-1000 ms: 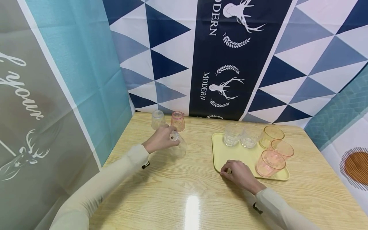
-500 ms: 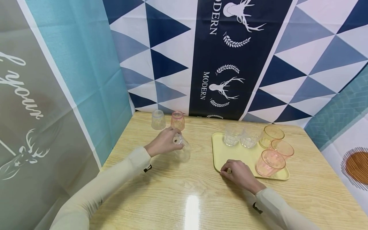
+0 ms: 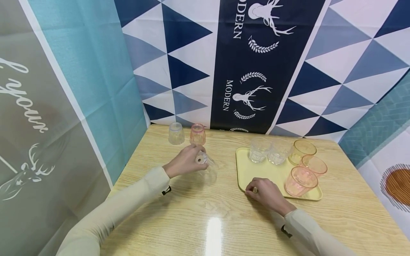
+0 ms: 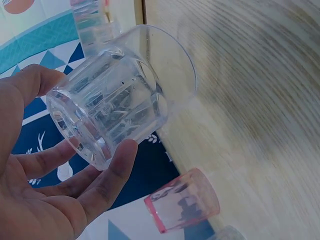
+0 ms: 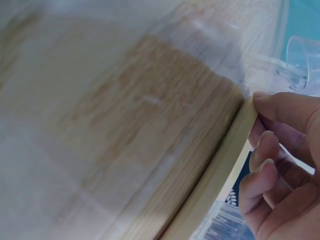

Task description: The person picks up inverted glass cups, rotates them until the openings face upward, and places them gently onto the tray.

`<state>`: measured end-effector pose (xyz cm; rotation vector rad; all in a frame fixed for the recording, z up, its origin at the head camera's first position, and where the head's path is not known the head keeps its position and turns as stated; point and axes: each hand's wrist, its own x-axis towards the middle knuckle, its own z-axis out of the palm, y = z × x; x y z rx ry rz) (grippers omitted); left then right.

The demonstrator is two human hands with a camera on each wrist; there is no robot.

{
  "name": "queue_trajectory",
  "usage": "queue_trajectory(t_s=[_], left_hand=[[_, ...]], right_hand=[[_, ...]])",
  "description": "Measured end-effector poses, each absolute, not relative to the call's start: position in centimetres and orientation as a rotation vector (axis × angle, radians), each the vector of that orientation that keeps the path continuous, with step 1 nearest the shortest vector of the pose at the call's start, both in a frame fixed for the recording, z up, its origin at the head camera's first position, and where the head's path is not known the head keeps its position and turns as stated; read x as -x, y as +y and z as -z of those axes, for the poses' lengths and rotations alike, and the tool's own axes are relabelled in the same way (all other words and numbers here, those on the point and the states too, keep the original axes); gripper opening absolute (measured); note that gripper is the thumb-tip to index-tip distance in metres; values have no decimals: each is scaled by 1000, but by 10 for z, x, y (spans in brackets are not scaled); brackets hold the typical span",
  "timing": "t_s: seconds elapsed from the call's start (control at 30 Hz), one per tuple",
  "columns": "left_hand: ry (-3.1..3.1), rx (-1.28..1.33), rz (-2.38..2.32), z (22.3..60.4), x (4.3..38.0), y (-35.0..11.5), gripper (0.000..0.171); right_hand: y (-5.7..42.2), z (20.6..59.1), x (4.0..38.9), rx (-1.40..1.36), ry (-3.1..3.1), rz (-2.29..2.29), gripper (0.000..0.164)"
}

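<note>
My left hand grips a clear glass around its base, thumb on one side and fingers on the other. The glass is tilted, its open rim pointing away from the palm, over the table left of the tray. My right hand pinches the near left corner of the yellow tray; in the right wrist view the thumb lies on the tray's rim. Just behind the left hand, a pink glass stands upside down beside another upside-down clear glass.
On the tray stand two upright clear glasses, a yellow glass and two pink glasses along its right side. The wooden table meets patterned cloth walls at the back and sides.
My left hand has moved slightly right and toward me with the clear glass, away from the upside-down glasses. The right hand and the tray stay where they were.
</note>
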<state>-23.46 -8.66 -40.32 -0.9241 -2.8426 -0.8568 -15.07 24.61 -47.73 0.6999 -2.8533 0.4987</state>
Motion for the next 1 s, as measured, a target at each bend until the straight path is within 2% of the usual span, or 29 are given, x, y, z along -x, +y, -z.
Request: queue_trajectory(t_s=[0.47, 1.0], left_hand=[[-2860, 953, 933, 409, 227, -81, 42], [-2849, 984, 1047, 411, 218, -75, 37]], right_hand=[[240, 476, 151, -648, -2856, -551, 7], [224, 473, 156, -620, -2834, -852, 6]])
